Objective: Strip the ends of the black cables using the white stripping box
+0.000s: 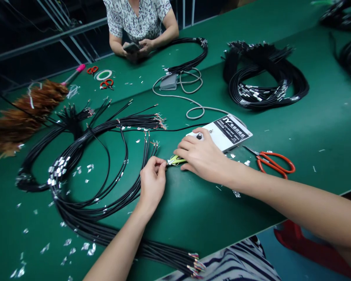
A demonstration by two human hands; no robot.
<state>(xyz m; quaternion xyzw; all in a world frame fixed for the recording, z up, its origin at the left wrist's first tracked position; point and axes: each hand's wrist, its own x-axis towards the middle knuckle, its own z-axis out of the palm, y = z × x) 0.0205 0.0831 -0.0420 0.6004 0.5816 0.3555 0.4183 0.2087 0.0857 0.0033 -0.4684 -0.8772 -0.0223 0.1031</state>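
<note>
My left hand (pixel 152 177) is closed in a pinch on a small wire end, with a black cable running down from it. My right hand (pixel 203 156) is closed around a yellow-green tool (pixel 177 160), whose tip meets the wire end at my left fingertips. Just beyond my right hand lies a white box with a black label (pixel 231 130) and a black knob. Left of my hands, a large looped bundle of black cables (pixel 96 226) lies on the table, with bare coloured wire ends and silvery foil bands.
Orange-handled scissors (pixel 276 163) lie right of my right hand. Coiled cables (pixel 263 74) and a grey pedal (pixel 168 82) are farther back. A person (pixel 140 23) holds a phone across the green table (pixel 318 117). A brown feather duster (pixel 32 113) lies at left, foil scraps around.
</note>
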